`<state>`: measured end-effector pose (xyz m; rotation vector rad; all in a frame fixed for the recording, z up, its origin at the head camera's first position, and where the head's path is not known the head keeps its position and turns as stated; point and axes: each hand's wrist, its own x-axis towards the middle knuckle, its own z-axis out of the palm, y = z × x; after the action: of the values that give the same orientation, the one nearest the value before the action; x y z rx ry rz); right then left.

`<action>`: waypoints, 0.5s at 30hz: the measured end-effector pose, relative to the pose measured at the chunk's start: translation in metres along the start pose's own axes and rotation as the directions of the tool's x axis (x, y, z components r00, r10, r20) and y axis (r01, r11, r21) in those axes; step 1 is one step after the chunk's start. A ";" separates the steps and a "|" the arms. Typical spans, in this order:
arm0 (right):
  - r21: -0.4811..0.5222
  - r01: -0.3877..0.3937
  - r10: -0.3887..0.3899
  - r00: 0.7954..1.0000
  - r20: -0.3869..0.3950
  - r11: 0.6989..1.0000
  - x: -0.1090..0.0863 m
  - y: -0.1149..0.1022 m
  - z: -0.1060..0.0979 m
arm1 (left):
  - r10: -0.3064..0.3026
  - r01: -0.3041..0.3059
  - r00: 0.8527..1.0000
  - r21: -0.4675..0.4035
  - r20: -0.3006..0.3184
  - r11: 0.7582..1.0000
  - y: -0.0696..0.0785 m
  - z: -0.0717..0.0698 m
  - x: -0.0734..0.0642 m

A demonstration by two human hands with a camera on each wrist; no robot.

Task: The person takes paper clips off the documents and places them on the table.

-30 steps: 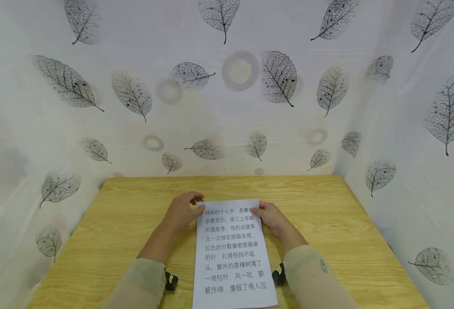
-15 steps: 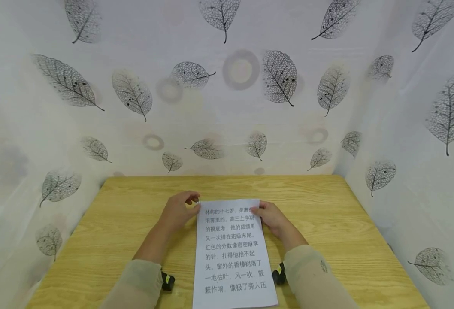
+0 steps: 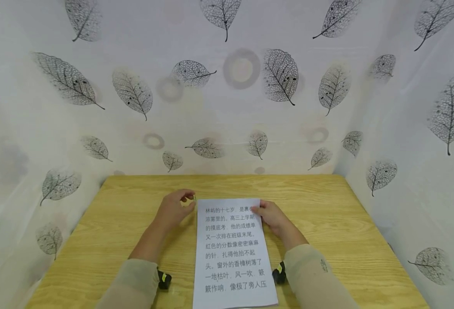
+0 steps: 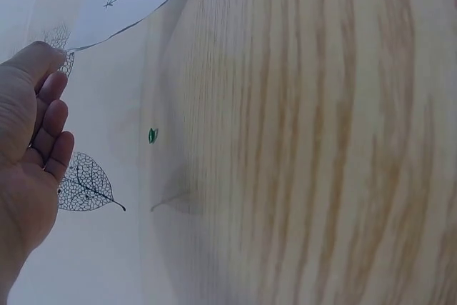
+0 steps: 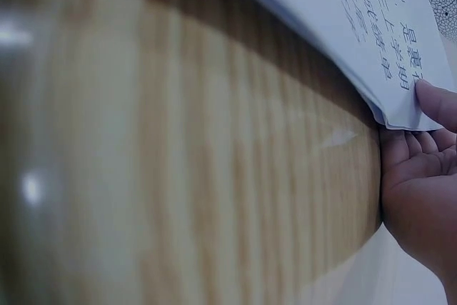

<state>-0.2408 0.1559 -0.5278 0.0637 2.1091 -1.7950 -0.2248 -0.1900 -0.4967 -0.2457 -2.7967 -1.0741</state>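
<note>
Yellow wood-grain tabletop [image 3: 327,214] below; white printed sheaf of paper sheets [image 3: 231,253] over its middle. Right hand [image 3: 274,217] pinches sheaf's far right corner, thumb on top. Left hand [image 3: 171,210] pinches a tiny thin pale piece [image 3: 195,197], type unclear, beside far left corner. Risks: one-corner grip could let sheets fan; loose fingertips could drop the piece.

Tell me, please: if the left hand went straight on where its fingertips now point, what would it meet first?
Probably the printed paper, near its upper left corner: in the head view, the left hand points toward it from just beside it. Depth is unclear there.
</note>
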 end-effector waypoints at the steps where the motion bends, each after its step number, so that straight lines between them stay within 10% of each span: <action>1: 0.000 -0.002 0.002 1.000 -0.002 1.000 0.000 0.000 0.000 | 0.003 -0.003 1.000 0.004 -0.006 1.000 0.000 -0.001 0.000; 15: 0.000 0.001 -0.001 1.000 0.013 1.000 0.004 0.003 -0.002 | -0.062 0.059 0.997 0.067 0.037 0.996 -0.014 -0.006 0.003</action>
<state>-0.2438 0.1579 -0.5316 0.0513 2.1008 -1.7912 -0.2300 -0.2038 -0.5013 -0.1783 -2.8861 -0.9975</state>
